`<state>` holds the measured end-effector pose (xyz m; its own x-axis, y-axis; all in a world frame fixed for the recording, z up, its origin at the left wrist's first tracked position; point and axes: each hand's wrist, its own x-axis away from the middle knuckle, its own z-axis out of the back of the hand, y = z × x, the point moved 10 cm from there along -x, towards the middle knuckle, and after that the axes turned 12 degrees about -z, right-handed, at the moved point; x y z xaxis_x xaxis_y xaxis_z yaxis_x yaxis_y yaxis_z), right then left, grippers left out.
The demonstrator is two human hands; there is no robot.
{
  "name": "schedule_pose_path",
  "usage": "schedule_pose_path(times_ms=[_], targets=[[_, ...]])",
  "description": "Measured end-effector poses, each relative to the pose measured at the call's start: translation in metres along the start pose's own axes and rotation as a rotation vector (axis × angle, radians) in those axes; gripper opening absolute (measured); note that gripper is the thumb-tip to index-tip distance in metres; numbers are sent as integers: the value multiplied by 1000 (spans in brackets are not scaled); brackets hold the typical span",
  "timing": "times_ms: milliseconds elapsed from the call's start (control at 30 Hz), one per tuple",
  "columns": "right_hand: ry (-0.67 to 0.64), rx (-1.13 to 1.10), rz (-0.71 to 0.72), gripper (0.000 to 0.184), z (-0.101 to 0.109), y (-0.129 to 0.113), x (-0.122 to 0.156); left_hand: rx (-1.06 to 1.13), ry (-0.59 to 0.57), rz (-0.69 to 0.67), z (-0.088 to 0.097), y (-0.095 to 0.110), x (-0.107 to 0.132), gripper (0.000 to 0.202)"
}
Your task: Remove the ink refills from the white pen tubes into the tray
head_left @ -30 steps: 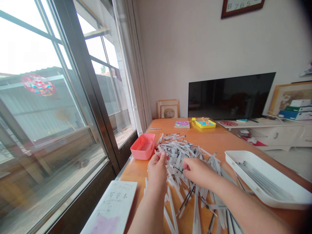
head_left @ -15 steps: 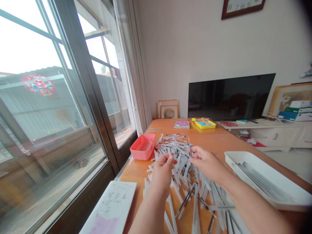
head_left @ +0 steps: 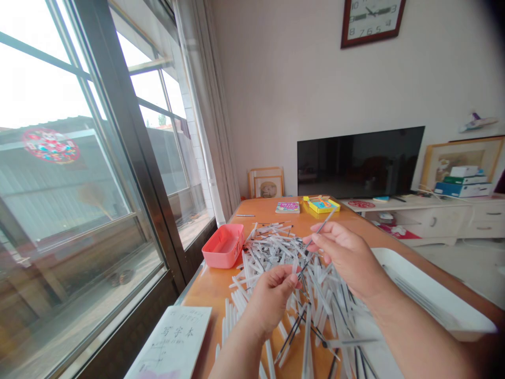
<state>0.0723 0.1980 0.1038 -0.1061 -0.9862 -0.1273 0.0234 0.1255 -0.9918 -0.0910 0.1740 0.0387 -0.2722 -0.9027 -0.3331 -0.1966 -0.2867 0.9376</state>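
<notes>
My right hand pinches a thin grey stick, tilted with its upper end to the right. The stick's lower part slants down toward my left hand. My left hand is closed, thumb against fingers, on a translucent plastic tube whose end pokes up above the fingertips. Whether stick and tube touch I cannot tell. Under both hands spreads a loose pile of translucent tubes mixed with thin dark sticks. To the right, several grey sticks lie lengthwise in a white tray.
A pink plastic basket stands left of the pile. Nearer on the left lies a white notebook. Toward the far end of the orange-brown table are a pen, a colourful booklet and a yellow box.
The stick in my right hand has gone from nearly upright to a slant. Both hands have come nearer each other, my left moving right. The view has shifted slightly up and to the right.
</notes>
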Motion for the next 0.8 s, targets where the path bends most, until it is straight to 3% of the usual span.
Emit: schedule_pose_path(times_ms=[300,567,800], targets=[[-98,78,9,28,-16,0,3,-7,-17,-7,1,-3,0,29],[-204,222,-67,25,-35,12,9,6,-32,-31,0,-1,-2,33],[-122,224,-88,37,-20,14,3,5,9,-5,6,-7,-1,33]])
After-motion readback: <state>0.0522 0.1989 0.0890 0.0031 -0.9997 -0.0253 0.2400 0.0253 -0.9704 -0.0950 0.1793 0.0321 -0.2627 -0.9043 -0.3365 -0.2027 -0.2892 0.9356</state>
